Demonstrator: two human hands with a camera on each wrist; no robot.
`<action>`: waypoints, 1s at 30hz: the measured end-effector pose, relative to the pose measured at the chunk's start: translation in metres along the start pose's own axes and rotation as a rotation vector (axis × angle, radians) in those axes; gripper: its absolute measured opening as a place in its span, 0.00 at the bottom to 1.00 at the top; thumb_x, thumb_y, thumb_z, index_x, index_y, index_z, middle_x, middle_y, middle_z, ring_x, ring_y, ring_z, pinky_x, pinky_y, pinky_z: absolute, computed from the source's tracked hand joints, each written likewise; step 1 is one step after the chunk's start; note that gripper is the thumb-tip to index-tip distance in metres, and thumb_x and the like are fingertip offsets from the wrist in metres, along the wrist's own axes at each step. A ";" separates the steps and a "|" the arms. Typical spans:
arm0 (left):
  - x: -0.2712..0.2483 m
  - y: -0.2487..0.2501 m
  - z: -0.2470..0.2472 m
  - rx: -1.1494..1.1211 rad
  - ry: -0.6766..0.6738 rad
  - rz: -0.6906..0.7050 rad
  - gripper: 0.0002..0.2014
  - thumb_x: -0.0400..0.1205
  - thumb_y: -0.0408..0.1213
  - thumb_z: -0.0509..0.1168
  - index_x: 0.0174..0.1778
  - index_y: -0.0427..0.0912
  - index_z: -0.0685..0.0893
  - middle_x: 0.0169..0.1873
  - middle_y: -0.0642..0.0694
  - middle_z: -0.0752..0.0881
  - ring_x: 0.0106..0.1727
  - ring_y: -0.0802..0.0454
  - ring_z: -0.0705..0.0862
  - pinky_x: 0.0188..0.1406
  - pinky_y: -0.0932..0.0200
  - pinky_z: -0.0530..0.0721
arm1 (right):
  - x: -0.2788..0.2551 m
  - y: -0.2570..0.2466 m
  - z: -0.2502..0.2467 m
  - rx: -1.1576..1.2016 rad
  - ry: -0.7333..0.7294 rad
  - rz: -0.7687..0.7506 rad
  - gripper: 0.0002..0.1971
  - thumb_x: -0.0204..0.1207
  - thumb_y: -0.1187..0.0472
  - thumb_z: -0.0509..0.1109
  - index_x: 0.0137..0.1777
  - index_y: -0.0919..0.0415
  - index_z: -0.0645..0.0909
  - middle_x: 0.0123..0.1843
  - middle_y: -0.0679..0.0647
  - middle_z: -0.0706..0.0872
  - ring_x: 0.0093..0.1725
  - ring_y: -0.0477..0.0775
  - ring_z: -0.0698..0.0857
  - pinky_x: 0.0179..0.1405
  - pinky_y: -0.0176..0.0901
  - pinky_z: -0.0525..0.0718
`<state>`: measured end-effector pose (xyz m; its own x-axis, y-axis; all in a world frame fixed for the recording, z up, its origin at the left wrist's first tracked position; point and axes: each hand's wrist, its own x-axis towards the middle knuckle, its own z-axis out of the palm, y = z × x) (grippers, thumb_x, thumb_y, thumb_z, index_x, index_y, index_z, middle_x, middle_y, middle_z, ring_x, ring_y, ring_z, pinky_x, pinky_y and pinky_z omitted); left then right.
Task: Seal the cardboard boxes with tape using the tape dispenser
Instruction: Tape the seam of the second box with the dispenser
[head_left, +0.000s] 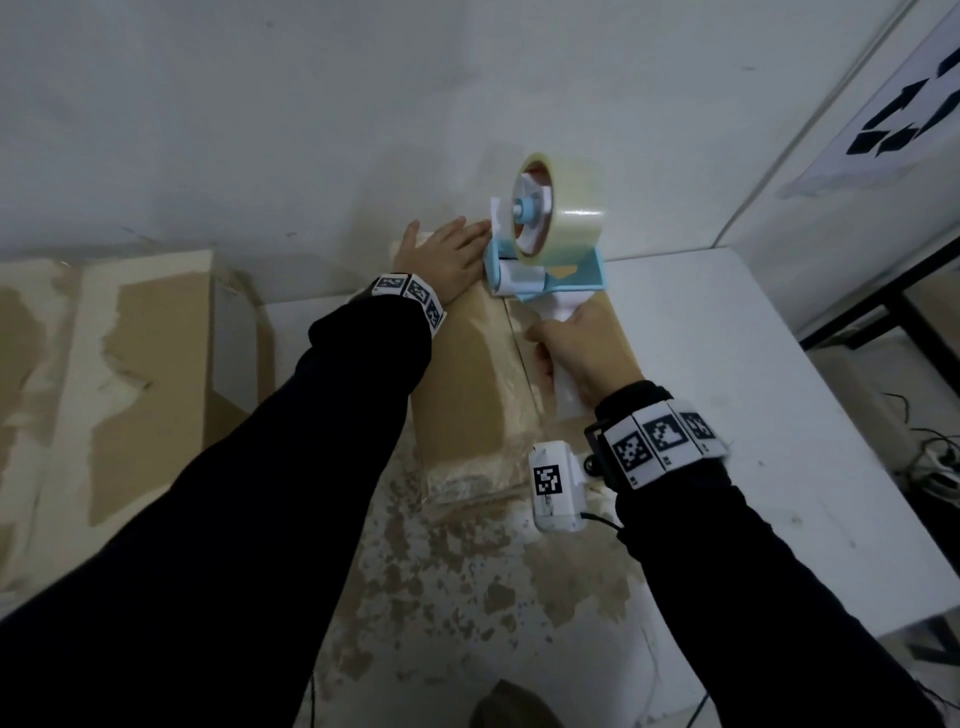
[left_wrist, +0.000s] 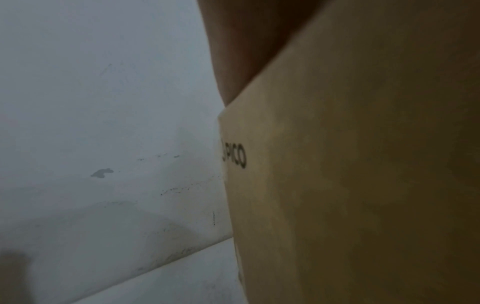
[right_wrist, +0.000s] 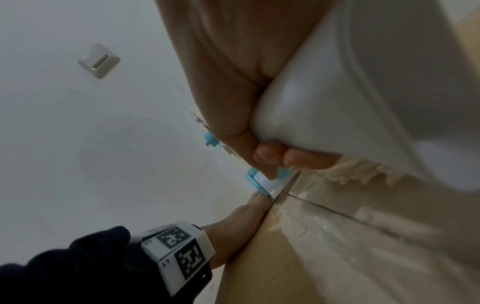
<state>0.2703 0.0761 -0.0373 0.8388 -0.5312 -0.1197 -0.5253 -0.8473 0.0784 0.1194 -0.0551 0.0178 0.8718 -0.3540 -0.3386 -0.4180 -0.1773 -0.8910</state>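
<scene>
**Dispenser at the far end of the seam: risks, then surroundings**

Position. The cardboard box (head_left: 467, 374) lies lengthwise on the white table (head_left: 727, 364), its far end close to the wall. The tape dispenser (head_left: 545, 260), blue frame with a roll of clear tape (head_left: 558, 208) on top, sits with its roller on the far end of the box's centre seam (head_left: 519, 343).

Grip. The right hand (head_left: 582, 348) is wrapped round the white handle, fingers curled under it, as the right wrist view confirms. The left hand (head_left: 441, 254) lies flat on the box top, fingers straight and spread, just beside the dispenser's roller and seemingly touching it.

Risks, my judgement:
- Left fingertips are next to the dispenser's front end. If the blade sits there, a slip could nick them.
- The box top already carries torn, wrinkled old tape and peeled paper. New tape may bond poorly over it and lift.
- A pull off the seam line would leave the flaps gaping. The handle looks slightly angled to the seam now.
- Wall clearance at the far end is small, so wrapping tape over that edge looks awkward.

Surface and room. The tabletop nearer the person is badly worn, white coating flaked to brown patches. A second cardboard box (head_left: 130, 389), also scuffed, stands to the left. Grey-white wall (head_left: 311, 104) behind, with a light switch (right_wrist: 98, 60). A sheet printed with black arrows (head_left: 893, 104) hangs on the right. Cables (head_left: 924, 457) lie on the floor beyond the table.
</scene>
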 end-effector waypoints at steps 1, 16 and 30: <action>0.000 0.001 0.002 0.027 0.000 0.004 0.24 0.87 0.50 0.42 0.81 0.53 0.54 0.82 0.57 0.52 0.83 0.54 0.50 0.77 0.33 0.47 | -0.001 0.000 0.000 -0.032 0.013 -0.020 0.12 0.71 0.74 0.64 0.27 0.64 0.72 0.22 0.60 0.75 0.12 0.48 0.71 0.14 0.31 0.70; -0.005 0.007 -0.004 0.009 -0.023 -0.004 0.23 0.88 0.48 0.40 0.81 0.59 0.48 0.82 0.60 0.49 0.83 0.53 0.47 0.75 0.27 0.46 | -0.062 0.054 -0.024 0.008 0.056 -0.032 0.18 0.64 0.75 0.64 0.18 0.56 0.71 0.14 0.53 0.70 0.14 0.52 0.69 0.20 0.41 0.70; -0.074 0.044 0.007 -0.004 -0.049 0.271 0.24 0.88 0.42 0.40 0.81 0.41 0.58 0.82 0.45 0.55 0.83 0.50 0.49 0.78 0.47 0.51 | -0.065 0.049 -0.022 0.060 0.078 0.001 0.14 0.67 0.73 0.67 0.24 0.61 0.70 0.19 0.58 0.72 0.16 0.54 0.70 0.22 0.43 0.71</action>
<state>0.1845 0.0779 -0.0317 0.6598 -0.7380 -0.1418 -0.7289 -0.6744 0.1179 0.0370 -0.0607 0.0028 0.8480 -0.4248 -0.3170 -0.4008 -0.1223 -0.9080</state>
